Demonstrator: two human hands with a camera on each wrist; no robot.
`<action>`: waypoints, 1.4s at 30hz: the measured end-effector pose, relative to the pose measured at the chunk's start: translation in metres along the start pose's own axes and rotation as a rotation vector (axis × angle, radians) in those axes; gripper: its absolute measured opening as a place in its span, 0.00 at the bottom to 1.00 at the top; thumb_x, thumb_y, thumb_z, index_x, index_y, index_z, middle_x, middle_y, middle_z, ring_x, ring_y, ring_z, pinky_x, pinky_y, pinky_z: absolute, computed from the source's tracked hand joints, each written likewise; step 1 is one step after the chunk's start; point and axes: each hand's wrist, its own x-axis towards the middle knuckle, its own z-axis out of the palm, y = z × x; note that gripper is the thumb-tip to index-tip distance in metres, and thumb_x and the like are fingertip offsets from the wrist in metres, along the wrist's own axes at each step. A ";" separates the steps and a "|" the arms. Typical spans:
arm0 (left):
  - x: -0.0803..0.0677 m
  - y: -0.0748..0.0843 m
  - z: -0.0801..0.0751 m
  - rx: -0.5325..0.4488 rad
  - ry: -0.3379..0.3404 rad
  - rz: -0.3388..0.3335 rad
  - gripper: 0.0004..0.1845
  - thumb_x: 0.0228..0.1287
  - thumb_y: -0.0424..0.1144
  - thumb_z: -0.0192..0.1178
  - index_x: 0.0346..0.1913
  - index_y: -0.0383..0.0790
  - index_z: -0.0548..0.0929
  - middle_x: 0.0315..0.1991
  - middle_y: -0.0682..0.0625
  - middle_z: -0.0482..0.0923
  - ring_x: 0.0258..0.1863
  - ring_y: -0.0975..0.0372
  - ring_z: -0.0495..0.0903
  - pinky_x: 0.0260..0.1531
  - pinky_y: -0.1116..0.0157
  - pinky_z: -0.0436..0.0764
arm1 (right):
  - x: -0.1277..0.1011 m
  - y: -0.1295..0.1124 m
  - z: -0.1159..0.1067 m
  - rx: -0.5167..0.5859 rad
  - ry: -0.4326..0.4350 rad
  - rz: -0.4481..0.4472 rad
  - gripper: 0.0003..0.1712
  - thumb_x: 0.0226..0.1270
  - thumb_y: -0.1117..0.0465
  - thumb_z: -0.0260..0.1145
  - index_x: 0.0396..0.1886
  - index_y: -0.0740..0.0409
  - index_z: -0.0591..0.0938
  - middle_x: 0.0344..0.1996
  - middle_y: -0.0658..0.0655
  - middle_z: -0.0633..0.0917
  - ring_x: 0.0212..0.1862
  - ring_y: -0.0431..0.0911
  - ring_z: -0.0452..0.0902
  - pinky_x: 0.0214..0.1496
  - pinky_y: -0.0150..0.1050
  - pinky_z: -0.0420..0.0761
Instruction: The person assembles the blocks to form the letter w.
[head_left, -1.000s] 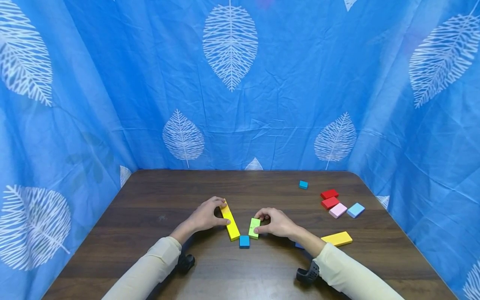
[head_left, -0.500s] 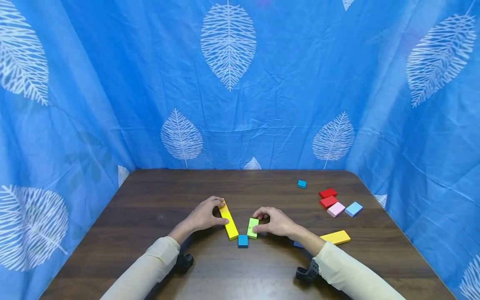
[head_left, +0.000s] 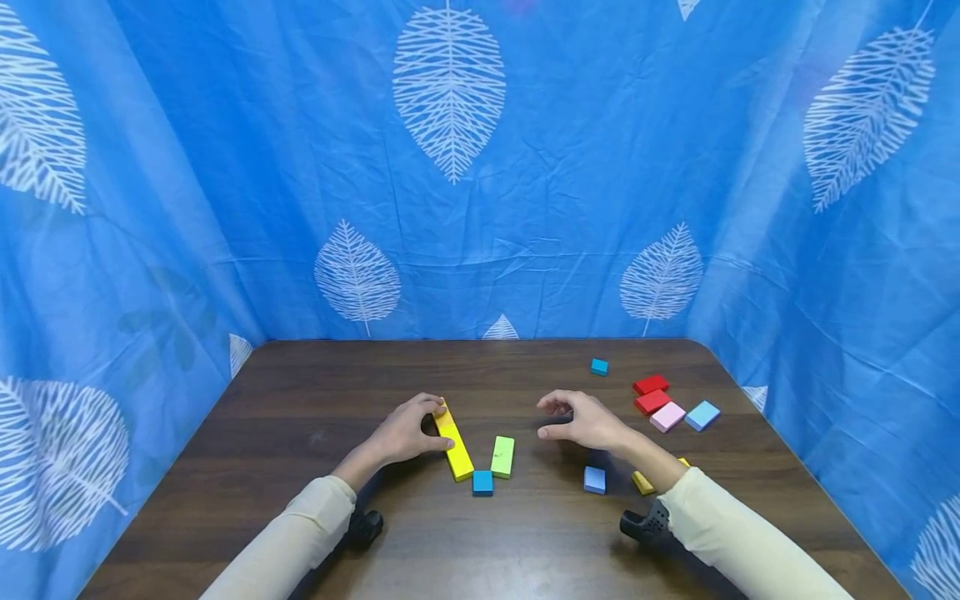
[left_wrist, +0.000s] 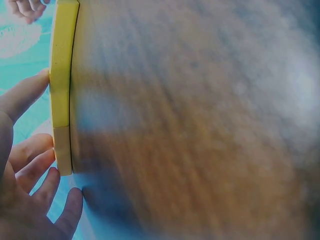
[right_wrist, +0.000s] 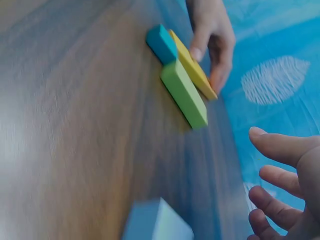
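Note:
My left hand [head_left: 405, 432] holds a row of two yellow wooden blocks from the left side. The longer bright yellow block [head_left: 461, 460] lies nearer me, with a shorter orange-yellow block [left_wrist: 62, 150] at its far end; thumb and fingers touch them. A blue block [head_left: 482, 483] sits at the row's near end. Angled away from it is a lime green block [right_wrist: 184, 95], and the three form a narrow V. To the right, my right hand [head_left: 592, 423] hovers with its fingers loosely spread and holds nothing.
A light blue-violet block [head_left: 595, 480] lies below my right hand. Another yellow block [head_left: 642, 482] is partly hidden under the right forearm. Farther right are two red blocks [head_left: 651, 385], a pink block [head_left: 667, 417] and a pale blue block [head_left: 702, 415]. A small blue block [head_left: 599, 367] lies farther back.
My right hand has let go of the lime green block and moved right and away from me, uncovering the blue-violet block. The left hand stays on the yellow blocks.

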 end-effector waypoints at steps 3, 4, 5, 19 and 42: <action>0.000 -0.001 0.000 0.001 -0.003 0.000 0.35 0.58 0.46 0.79 0.65 0.34 0.80 0.67 0.43 0.74 0.62 0.49 0.75 0.60 0.53 0.78 | -0.004 0.008 -0.011 -0.002 0.017 0.028 0.28 0.66 0.54 0.77 0.60 0.62 0.81 0.55 0.61 0.83 0.56 0.57 0.76 0.58 0.58 0.78; 0.000 -0.001 0.000 -0.001 -0.004 0.000 0.35 0.58 0.46 0.79 0.65 0.34 0.80 0.67 0.43 0.74 0.62 0.49 0.75 0.60 0.53 0.78 | -0.005 0.010 -0.014 -0.005 0.023 0.032 0.28 0.66 0.54 0.77 0.60 0.62 0.81 0.56 0.61 0.83 0.57 0.58 0.76 0.58 0.58 0.78; 0.000 -0.001 0.000 -0.002 -0.004 0.001 0.35 0.58 0.46 0.79 0.65 0.34 0.80 0.67 0.43 0.74 0.62 0.49 0.75 0.60 0.52 0.78 | -0.007 0.012 -0.017 -0.010 0.029 0.033 0.28 0.65 0.54 0.77 0.60 0.62 0.81 0.57 0.61 0.82 0.57 0.58 0.76 0.59 0.59 0.78; 0.000 -0.002 -0.001 -0.013 -0.002 0.011 0.34 0.59 0.46 0.78 0.65 0.34 0.80 0.68 0.43 0.73 0.62 0.49 0.75 0.60 0.53 0.79 | -0.026 0.036 -0.051 -0.036 0.054 0.036 0.33 0.66 0.52 0.77 0.64 0.64 0.78 0.61 0.65 0.81 0.62 0.63 0.72 0.63 0.65 0.74; -0.001 0.001 0.001 -0.005 -0.004 0.005 0.32 0.58 0.46 0.79 0.63 0.35 0.82 0.67 0.43 0.74 0.63 0.49 0.75 0.61 0.52 0.78 | -0.079 0.091 -0.109 -0.128 0.178 0.217 0.37 0.67 0.52 0.75 0.67 0.70 0.75 0.57 0.74 0.80 0.54 0.65 0.77 0.52 0.58 0.83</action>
